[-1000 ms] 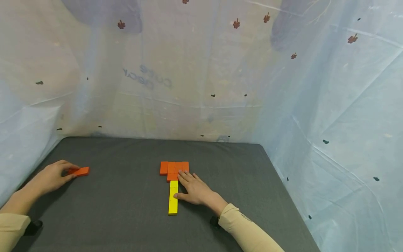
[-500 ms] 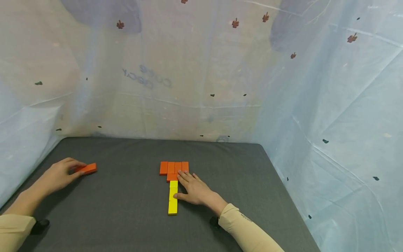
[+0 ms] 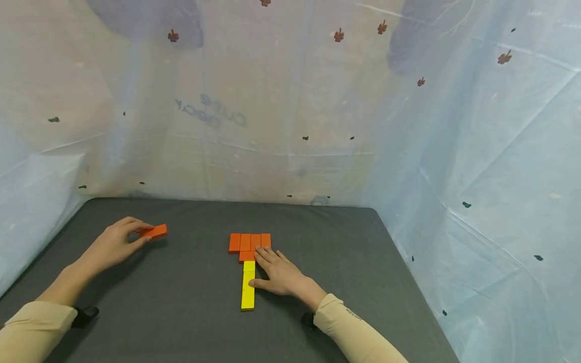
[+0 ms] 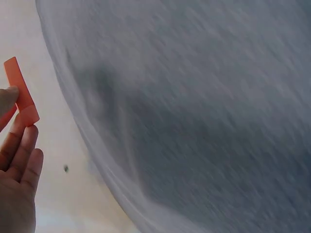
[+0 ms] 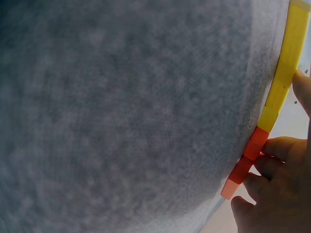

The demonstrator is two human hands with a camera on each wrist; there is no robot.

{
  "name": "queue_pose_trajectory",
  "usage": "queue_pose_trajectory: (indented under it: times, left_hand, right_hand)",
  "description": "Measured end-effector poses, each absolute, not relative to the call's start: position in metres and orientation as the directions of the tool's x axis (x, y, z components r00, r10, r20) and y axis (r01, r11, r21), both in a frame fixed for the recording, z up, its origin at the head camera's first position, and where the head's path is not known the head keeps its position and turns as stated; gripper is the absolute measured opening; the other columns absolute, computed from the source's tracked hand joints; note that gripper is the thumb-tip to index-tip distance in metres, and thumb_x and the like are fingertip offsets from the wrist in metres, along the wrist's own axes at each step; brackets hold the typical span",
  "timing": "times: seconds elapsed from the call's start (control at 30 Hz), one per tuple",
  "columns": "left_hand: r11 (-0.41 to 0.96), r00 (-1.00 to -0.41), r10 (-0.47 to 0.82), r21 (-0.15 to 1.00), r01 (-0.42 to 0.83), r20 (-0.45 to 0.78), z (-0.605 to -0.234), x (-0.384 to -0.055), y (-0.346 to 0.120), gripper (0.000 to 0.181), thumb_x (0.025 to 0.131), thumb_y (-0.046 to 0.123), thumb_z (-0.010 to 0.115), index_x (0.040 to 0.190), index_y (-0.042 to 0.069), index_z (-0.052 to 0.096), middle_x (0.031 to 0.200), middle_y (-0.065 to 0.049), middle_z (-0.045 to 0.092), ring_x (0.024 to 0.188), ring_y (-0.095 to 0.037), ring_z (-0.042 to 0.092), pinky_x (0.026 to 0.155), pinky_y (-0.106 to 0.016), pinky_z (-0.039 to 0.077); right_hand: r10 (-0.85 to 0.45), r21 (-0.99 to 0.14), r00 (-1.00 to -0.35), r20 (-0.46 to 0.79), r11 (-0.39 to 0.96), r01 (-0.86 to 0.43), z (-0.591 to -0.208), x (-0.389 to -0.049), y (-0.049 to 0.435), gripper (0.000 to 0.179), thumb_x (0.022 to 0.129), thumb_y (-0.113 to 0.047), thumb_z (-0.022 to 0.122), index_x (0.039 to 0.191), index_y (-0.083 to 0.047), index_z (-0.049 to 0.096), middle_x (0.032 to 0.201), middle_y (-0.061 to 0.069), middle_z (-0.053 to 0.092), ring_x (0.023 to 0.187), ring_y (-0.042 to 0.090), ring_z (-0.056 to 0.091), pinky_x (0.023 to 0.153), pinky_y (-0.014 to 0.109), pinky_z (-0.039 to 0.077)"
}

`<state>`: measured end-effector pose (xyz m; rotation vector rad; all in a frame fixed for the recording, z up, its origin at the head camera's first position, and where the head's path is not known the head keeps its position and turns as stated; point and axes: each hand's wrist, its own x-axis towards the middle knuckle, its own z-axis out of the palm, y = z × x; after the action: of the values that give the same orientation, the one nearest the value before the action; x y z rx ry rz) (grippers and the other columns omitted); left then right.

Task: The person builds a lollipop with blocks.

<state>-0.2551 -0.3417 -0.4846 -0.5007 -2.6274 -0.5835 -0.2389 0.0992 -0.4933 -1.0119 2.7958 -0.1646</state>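
Observation:
In the head view, my left hand [image 3: 115, 243] pinches an orange rectangular block [image 3: 157, 231] between thumb and fingers, above the left part of the table. The left wrist view shows this block [image 4: 20, 85] long and flat, its lower end by the fingertips. Mid-table, several orange blocks [image 3: 245, 242] stand side by side in a row, with an orange crosspiece [image 3: 246, 256] against their near side. Nearer me runs a yellow strip [image 3: 247, 295] with a short yellow piece at its top. My right hand [image 3: 285, 276] lies with fingers spread, fingertips on the orange blocks and thumb touching the yellow strip.
A dark grey cloth covers the table [image 3: 181, 302], whose rounded far corners meet a pale plastic sheet [image 3: 272, 166]. More sheeting [image 3: 499, 252] hangs along the right side. Black straps [image 3: 85, 316] sit at both wrists.
My left hand has moved right and slightly away from me, carrying the orange block toward the arrangement. My right hand and the laid-out blocks have kept their places.

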Motion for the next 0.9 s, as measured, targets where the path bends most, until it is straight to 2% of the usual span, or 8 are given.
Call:
queue_pose_trajectory:
  times: [0.43, 0.57, 0.9]
  left_hand:
    - [0.788, -0.821, 0.334, 0.341, 0.512, 0.463, -0.479, -0.272, -0.285, 0.028, 0.083, 0.012, 0.075, 0.110, 0.007, 0.069, 0.105, -0.008, 0.061, 0.090, -0.024, 0.060, 0.073, -0.047, 0.051]
    - [0.765, -0.813, 0.356, 0.356, 0.537, 0.461, -0.477, -0.281, -0.267, 0.028, 0.083, 0.012, 0.075, 0.110, 0.007, 0.069, 0.105, -0.008, 0.061, 0.091, -0.026, 0.060, 0.074, -0.047, 0.052]
    - [0.734, -0.832, 0.379, 0.416, 0.536, 0.405, -0.478, -0.302, -0.222, 0.026, 0.087, 0.020, 0.072, 0.111, 0.013, 0.068, 0.107, -0.004, 0.059, 0.095, -0.025, 0.060, 0.079, -0.045, 0.052]
  right_hand:
    - [-0.633, -0.162, -0.764, -0.126, 0.773, -0.614, -0.495, -0.239, 0.098, 0.084, 0.092, -0.067, 0.040, 0.155, -0.016, 0.018, 0.162, -0.003, 0.010, 0.149, 0.019, 0.011, 0.119, 0.045, 0.016]
    - [-0.631, -0.162, -0.766, -0.124, 0.774, -0.611, -0.495, -0.240, 0.098, 0.083, 0.092, -0.066, 0.040, 0.155, -0.016, 0.018, 0.162, -0.003, 0.010, 0.149, 0.019, 0.011, 0.119, 0.045, 0.016]
    - [-0.632, -0.154, -0.765, -0.126, 0.774, -0.614, -0.495, -0.240, 0.099, 0.083, 0.092, -0.067, 0.039, 0.155, -0.016, 0.018, 0.162, -0.003, 0.009, 0.149, 0.019, 0.011, 0.119, 0.046, 0.016]
